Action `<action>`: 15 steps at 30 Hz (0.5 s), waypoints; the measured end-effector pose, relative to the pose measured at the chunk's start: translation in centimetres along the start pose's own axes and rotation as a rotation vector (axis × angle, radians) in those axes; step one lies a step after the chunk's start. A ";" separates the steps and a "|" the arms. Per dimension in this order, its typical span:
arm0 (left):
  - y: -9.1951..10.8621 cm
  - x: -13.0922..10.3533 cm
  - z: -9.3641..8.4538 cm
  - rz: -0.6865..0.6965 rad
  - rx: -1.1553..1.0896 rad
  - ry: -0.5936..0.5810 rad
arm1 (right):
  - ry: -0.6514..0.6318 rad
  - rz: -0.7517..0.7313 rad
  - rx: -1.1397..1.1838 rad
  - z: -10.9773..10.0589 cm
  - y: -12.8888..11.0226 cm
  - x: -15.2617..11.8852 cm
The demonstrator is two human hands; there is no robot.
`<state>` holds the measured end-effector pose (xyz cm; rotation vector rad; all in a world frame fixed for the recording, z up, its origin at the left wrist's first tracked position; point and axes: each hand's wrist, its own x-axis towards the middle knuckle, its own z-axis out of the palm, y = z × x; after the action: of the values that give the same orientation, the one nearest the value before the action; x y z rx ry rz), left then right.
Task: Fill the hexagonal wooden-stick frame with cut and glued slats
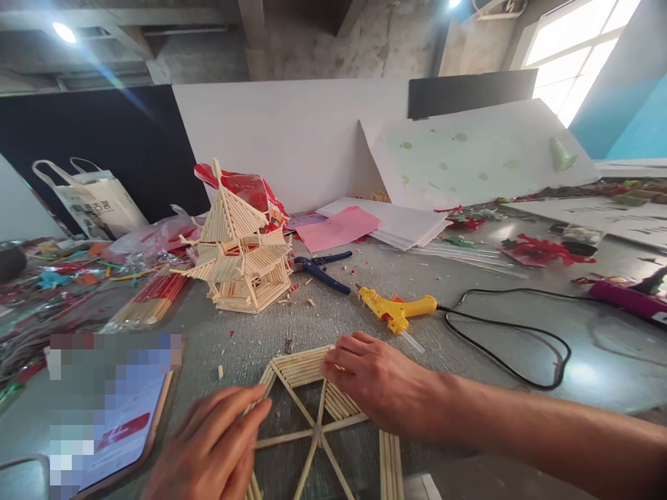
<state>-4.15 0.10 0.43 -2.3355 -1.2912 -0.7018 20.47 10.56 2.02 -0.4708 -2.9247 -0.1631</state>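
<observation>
A six-sided frame of thin wooden sticks (317, 432) lies low in the head view, with spokes meeting at its middle. Rows of sticks fill two of its upper sections; others stand open. My left hand (208, 448) pinches the frame's left edge between thumb and fingers. At the upper right corner, the curled fingers of my right hand (367, 378) grip the frame, and its fingertips are partly hidden. Beyond it stands a small pagoda model (242, 257) of the same sticks. A yellow hot glue gun (399, 307) lies behind my right hand, a glue stick poking out.
Blue-handled pliers (326, 274) lie beside the pagoda. A phone (119, 417) rests at the left, near bundled sticks in plastic (149, 298). The glue gun's black cable (513, 330) loops to the right. Pink paper (338, 228) and white sheets (411, 222) lie at the back.
</observation>
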 end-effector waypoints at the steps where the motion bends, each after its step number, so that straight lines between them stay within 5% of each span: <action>1: 0.1 0.7 0.4 0.014 0.012 -0.027 | -0.008 -0.008 -0.009 -0.1 0.0 0.0; 8: -0.2 2.5 3.2 0.120 0.041 -0.097 | -0.011 -0.024 -0.032 0.0 0.0 0.1; 15: 0.3 2.8 3.2 0.153 0.072 -0.166 | -0.002 -0.052 -0.077 0.5 0.0 -0.1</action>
<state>-1.86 3.60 -0.51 -2.4443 -1.1668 -0.4143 20.50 10.59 1.52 -0.4064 -2.9425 -0.2836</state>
